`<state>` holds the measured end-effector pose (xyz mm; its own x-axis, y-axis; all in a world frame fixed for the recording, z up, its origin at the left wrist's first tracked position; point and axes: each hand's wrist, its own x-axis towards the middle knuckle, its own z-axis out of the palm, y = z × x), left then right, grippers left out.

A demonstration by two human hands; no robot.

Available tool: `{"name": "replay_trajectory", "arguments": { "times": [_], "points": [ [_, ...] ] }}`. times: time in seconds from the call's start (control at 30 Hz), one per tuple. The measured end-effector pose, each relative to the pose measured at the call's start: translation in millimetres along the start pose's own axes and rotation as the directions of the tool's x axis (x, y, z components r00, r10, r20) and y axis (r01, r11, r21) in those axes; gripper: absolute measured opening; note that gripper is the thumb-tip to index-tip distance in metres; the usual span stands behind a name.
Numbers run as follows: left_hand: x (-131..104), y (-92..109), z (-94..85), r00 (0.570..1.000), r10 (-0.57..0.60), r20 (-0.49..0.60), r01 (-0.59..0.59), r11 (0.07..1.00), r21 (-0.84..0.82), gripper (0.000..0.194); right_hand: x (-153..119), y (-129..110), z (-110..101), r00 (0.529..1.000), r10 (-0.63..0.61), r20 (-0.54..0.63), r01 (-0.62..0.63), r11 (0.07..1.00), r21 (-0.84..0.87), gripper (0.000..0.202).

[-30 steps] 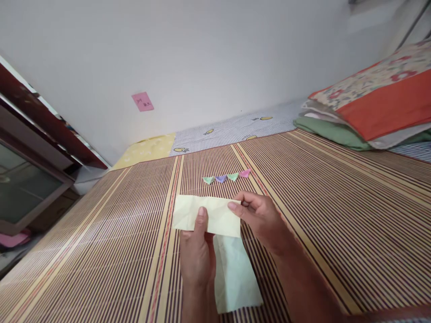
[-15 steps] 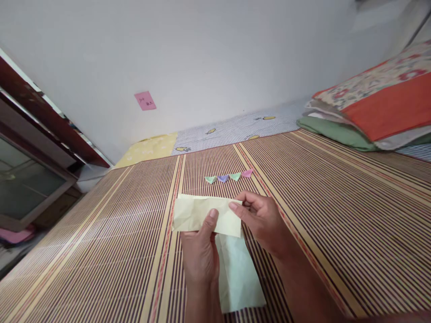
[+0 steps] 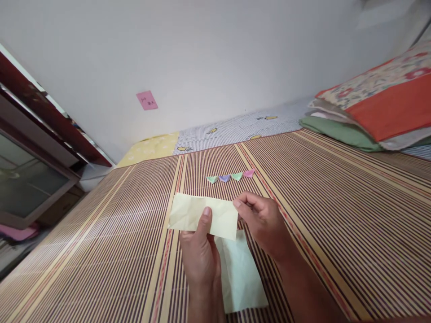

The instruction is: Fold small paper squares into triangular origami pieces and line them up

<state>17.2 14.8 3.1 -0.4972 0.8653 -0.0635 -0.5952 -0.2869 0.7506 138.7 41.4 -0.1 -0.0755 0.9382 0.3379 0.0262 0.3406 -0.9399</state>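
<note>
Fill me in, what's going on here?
A person is handling a pale yellow paper with both bare hands above a striped mat. The left hand grips its lower edge, thumb across the face, and the right hand pinches the upper right corner. A pale green sheet lies below it, partly hidden. Beyond, four small folded papers sit in a row: green, purple, green and pink.
</note>
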Motion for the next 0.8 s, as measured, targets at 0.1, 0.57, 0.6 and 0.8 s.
{"name": "replay_trajectory", "arguments": {
  "times": [0.1,0.57,0.6,0.8],
  "points": [
    [4,2,-3.4,1.0,-0.018,-0.023,0.018,1.0,-0.006,0.056,0,-4,-10,0.985,-0.169,0.012,0.17,0.983,-0.072,0.017],
    [5,7,-10.2,0.983,-0.132,0.128,0.126,0.991,0.055,0.035,0,-6,-4,0.941,-0.308,0.143,0.323,0.942,-0.096,0.016],
    [5,7,-10.4,0.981,-0.138,0.135,0.131,0.99,0.057,0.033,0,-6,-2,0.944,-0.308,0.121,0.32,0.942,-0.101,0.017],
    [5,5,-9.5,0.971,-0.131,0.203,0.118,0.99,0.073,0.039,-1,-4,5,0.961,-0.276,0.033,0.277,0.946,-0.17,0.02]
  ]
}}
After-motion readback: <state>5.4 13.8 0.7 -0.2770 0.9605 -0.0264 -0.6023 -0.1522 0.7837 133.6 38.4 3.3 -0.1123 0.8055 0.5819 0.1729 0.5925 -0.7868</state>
